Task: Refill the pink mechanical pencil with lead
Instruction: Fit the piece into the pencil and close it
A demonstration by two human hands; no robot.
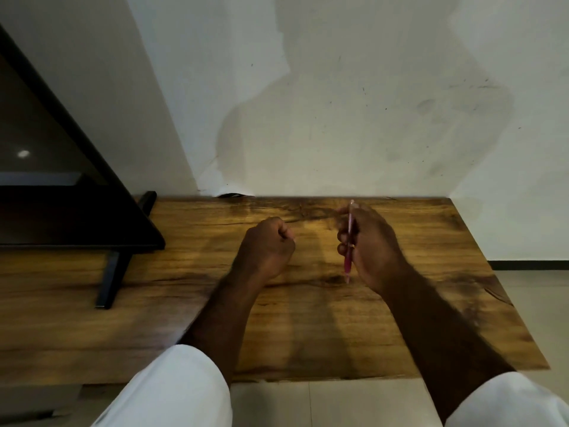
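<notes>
My right hand [371, 245] grips the pink mechanical pencil [349, 260] upright over the wooden table [154, 303], its tip pointing down close to the surface and its top end sticking out above my fingers. My left hand [266, 246] is curled into a fist a short way to the left of the pencil, apart from it. I cannot tell whether the fist holds anything small. No lead or lead case shows in view.
A black monitor [61, 180] on a black stand [112, 278] occupies the table's left side. A white wall [338, 103] rises right behind the table. The table's right edge [498, 282] drops to a tiled floor.
</notes>
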